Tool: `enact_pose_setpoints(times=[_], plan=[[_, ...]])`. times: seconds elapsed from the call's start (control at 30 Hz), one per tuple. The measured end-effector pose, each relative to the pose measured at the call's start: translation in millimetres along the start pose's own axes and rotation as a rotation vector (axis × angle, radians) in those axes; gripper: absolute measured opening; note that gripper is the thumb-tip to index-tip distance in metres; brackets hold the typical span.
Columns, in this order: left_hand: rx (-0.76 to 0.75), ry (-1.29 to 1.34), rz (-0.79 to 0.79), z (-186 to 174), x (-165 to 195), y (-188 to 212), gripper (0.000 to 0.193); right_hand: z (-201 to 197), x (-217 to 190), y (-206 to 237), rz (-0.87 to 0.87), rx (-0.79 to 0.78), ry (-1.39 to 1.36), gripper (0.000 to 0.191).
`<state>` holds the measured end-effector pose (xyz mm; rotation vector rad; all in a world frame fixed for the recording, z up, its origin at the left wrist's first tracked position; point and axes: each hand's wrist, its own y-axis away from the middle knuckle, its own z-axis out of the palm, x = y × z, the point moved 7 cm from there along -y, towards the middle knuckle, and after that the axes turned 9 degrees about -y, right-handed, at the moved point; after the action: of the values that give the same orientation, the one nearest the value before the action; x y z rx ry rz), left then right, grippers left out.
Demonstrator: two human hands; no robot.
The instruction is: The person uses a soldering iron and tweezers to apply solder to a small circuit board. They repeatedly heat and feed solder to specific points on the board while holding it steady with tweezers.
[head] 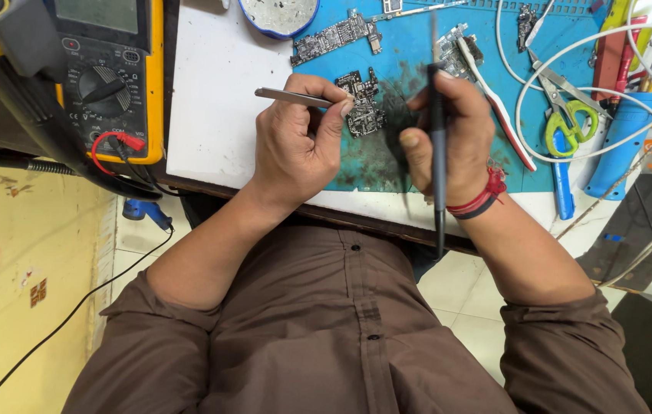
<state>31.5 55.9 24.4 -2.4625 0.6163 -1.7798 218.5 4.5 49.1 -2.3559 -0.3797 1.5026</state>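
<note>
My left hand [295, 146] grips metal tweezers [291, 96], whose tips point at a small dark circuit board [363, 107] lying on the blue work mat [410, 54]. My right hand [449, 138] holds a slim dark pen-like tool [438, 153] upright, its cable trailing down past the bench edge. The tool's upper end is just right of the board. Both hands rest on the mat, close together, with the board between them. A red thread and a dark band circle my right wrist.
A yellow multimeter [111, 77] with red and black leads stands at the left. More circuit boards [334, 37] lie further up the mat. Green-handled scissors [568, 119], a blue tool [617, 146], a white-red tool [495, 100] and white cables [594, 46] crowd the right.
</note>
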Motion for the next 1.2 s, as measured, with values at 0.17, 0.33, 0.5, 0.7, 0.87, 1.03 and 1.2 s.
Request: enact_pose_setpoints(times=[0.17,0.33,0.5,0.7,0.87,1.03,1.2], plan=[[-0.006,0.028,-0.036,0,-3,1,0.009,-7,3,11,-0.105,-0.021,0.172,0.023],[0.009,0.004,-0.028,-2,0,2,0.010,-9,-2,12,-0.127,-0.095,0.065,0.007],[0.002,-0.008,-0.023,-2,1,1,0.008,0,-8,7,-0.183,-0.172,0.057,0.006],[0.003,-0.032,-0.020,-1,1,1,0.009,2,-9,4,-0.190,-0.187,0.060,0.008],[0.005,-0.041,0.007,-1,2,2,0.009,2,-9,4,-0.181,-0.186,0.068,0.009],[-0.009,-0.028,-0.014,0,0,1,0.009,2,-9,4,-0.189,-0.190,0.069,0.009],[-0.003,-0.032,-0.012,-1,1,1,0.009,2,-8,4,-0.174,-0.182,0.076,0.010]])
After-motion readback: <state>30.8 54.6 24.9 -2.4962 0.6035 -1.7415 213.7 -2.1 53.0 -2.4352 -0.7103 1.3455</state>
